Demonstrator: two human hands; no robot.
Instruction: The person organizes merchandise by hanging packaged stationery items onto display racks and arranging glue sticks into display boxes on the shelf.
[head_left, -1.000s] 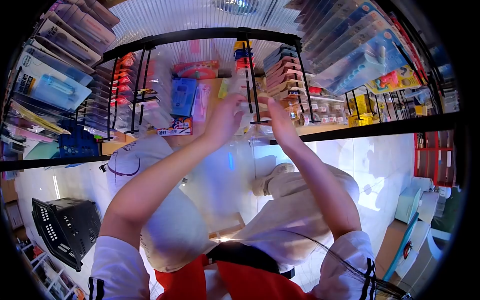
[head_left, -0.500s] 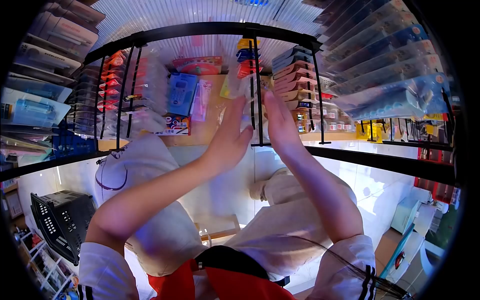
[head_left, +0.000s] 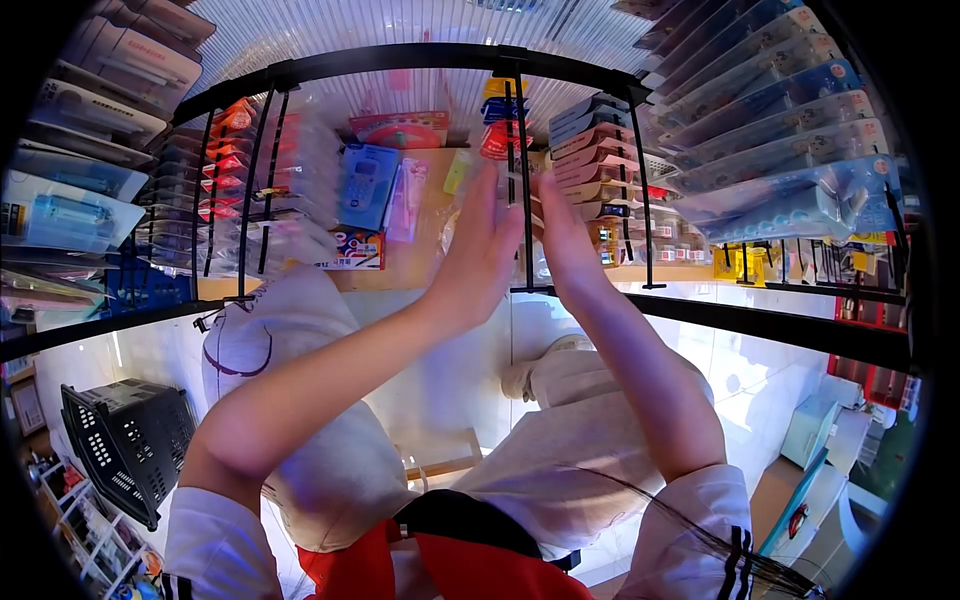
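Note:
My left hand [head_left: 478, 255] is raised beside a black display hook [head_left: 526, 220], its fingers straight and the palm turned inward. On the hook's other side my right hand [head_left: 566, 240] faces it, fingers also stretched out and flat. Between the two palms are clear plastic packets [head_left: 515, 190], mostly hidden by my hands; whether the palms press on them I cannot tell. Behind, red, blue and yellow packets [head_left: 503, 115] hang in a column. To the right of my right hand hangs a stack of pink-edged packs [head_left: 588, 165].
A black rail [head_left: 400, 60] carrying hooks arches across the back. Blue packs [head_left: 366, 190] and a pink pack [head_left: 405, 200] lie on the wooden shelf [head_left: 410, 265]. Blister packs [head_left: 790, 190] crowd the right side. A black basket [head_left: 130, 430] stands on the floor at left.
My left hand has turned slightly and its thumb sits closer to the hook. The hook between my hands has shifted a little to the right. My right hand has barely moved.

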